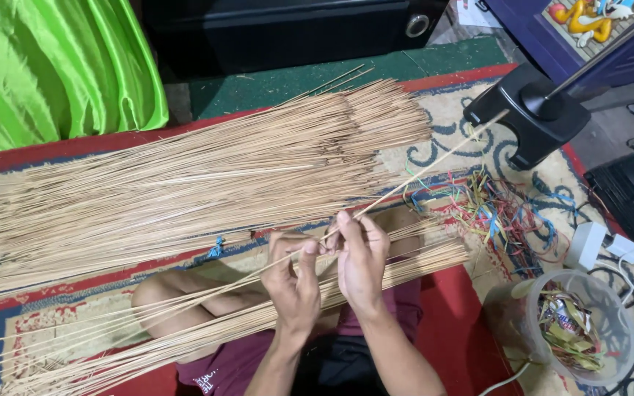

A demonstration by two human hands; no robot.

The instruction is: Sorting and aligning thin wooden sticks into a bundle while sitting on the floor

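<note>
A single thin stick (405, 183) is being pinched by the left hand (293, 282) and right hand (361, 264) above a lap bundle of sticks (207, 330)

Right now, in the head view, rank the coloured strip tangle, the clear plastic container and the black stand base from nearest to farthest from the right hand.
From the right hand:
1. Coloured strip tangle, on the rug just to its right.
2. Clear plastic container, lower right.
3. Black stand base, upper right.

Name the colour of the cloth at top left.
Bright green cloth, glossy and folded; the head view shows it clearly.
</note>
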